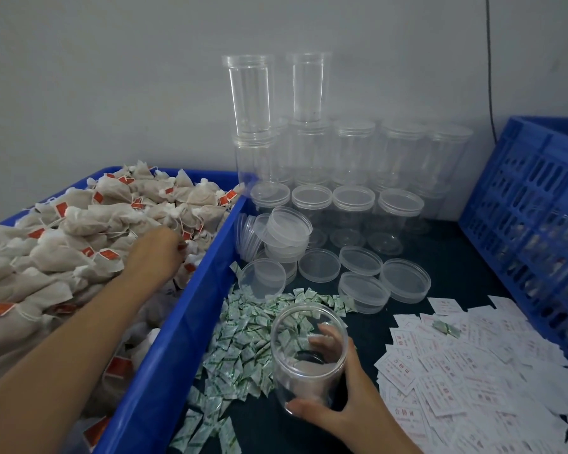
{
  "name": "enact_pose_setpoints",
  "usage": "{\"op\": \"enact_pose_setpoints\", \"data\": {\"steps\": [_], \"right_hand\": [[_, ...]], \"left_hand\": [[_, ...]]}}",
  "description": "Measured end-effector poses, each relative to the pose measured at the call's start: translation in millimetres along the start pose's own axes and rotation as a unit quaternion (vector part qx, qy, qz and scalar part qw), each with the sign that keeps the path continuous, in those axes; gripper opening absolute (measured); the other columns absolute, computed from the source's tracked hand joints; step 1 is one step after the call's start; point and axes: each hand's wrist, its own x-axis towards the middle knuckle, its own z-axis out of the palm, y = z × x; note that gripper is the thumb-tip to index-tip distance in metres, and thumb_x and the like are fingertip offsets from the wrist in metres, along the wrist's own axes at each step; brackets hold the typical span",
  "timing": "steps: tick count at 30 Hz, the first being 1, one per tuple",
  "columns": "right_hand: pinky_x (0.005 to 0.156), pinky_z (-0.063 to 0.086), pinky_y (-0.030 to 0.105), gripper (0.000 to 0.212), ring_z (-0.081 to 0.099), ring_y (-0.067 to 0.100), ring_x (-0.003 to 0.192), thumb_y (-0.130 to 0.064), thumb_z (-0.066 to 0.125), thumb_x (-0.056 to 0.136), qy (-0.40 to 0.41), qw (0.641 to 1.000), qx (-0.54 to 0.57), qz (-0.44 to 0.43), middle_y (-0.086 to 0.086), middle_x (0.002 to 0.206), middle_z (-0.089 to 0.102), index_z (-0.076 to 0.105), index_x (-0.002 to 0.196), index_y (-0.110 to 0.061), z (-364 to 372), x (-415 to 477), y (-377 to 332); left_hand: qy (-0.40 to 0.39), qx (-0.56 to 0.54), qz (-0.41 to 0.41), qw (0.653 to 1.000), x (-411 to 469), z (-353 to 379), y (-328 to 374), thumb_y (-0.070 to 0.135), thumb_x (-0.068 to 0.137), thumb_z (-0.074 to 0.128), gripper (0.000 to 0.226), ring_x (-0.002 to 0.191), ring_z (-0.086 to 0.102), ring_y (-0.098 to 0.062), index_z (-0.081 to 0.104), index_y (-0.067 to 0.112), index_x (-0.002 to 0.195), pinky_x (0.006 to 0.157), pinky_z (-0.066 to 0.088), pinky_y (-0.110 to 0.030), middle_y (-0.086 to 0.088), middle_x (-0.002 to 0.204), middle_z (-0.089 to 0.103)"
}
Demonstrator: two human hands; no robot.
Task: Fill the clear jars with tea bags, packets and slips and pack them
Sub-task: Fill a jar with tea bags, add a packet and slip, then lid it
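My right hand (338,398) grips an empty clear jar (304,352), upright on the dark table near the front, its mouth open. My left hand (159,253) reaches into a blue bin (191,309) heaped with tea bags (79,231) with red tags; its fingertips are down among the bags, and I cannot tell whether it holds one. Small green-and-white packets (243,339) lie scattered left of the jar. White slips with red print (456,371) are spread to its right.
Several empty clear jars (351,178) stand stacked against the grey wall, with loose clear lids (404,280) in front of them. A blue slatted crate (532,231) stands at the right edge. A black cable (490,60) hangs down the wall.
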Motion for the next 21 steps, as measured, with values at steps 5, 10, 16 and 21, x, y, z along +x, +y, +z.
{"op": "enact_pose_setpoints", "data": {"steps": [5,10,16,21], "right_hand": [[0.094,0.040,0.003,0.101,0.051,-0.006,0.126,-0.067,0.089,0.053,-0.001,1.000,0.002,0.001,-0.030,0.136,0.048,0.026,0.131,-0.068,0.8,-2.1,-1.2],[0.094,0.042,0.005,0.101,0.052,-0.003,0.126,-0.067,0.090,0.052,-0.003,1.000,0.001,0.000,-0.030,0.136,0.048,0.026,0.132,-0.067,0.9,-2.1,-1.2],[0.094,0.037,0.001,0.101,0.049,-0.008,0.126,-0.065,0.090,0.052,0.000,1.000,0.002,-0.005,-0.033,0.133,0.047,0.028,0.132,-0.066,-0.4,-0.8,-1.1],[0.094,0.036,0.001,0.100,0.049,-0.010,0.125,-0.065,0.089,0.053,-0.004,1.000,0.006,-0.005,-0.034,0.132,0.047,0.027,0.131,-0.067,-0.1,-1.6,-2.6]], "left_hand": [[-0.043,0.027,0.055,0.997,-11.9,6.9,9.8,0.015,0.091,0.058,0.022,0.107,0.054,-0.027,0.067,0.007,0.109,0.086,0.047,-0.039,-0.010,0.115,0.057],[-0.047,-0.064,0.068,0.994,-13.4,9.0,13.5,0.006,0.089,0.056,0.017,0.100,0.057,-0.028,0.067,0.003,0.103,0.082,0.046,-0.037,-0.011,0.109,0.062],[-0.011,-0.444,-0.056,0.894,-10.1,-11.6,30.1,0.013,0.092,0.057,0.013,0.092,0.058,-0.022,0.065,0.004,0.086,0.081,0.048,-0.039,0.001,0.100,0.064],[0.066,-0.658,-0.073,0.746,-20.3,-65.7,52.3,0.016,0.097,0.053,0.018,0.076,0.069,-0.015,0.062,0.000,0.099,0.065,0.055,-0.024,-0.009,0.091,0.071]]}}
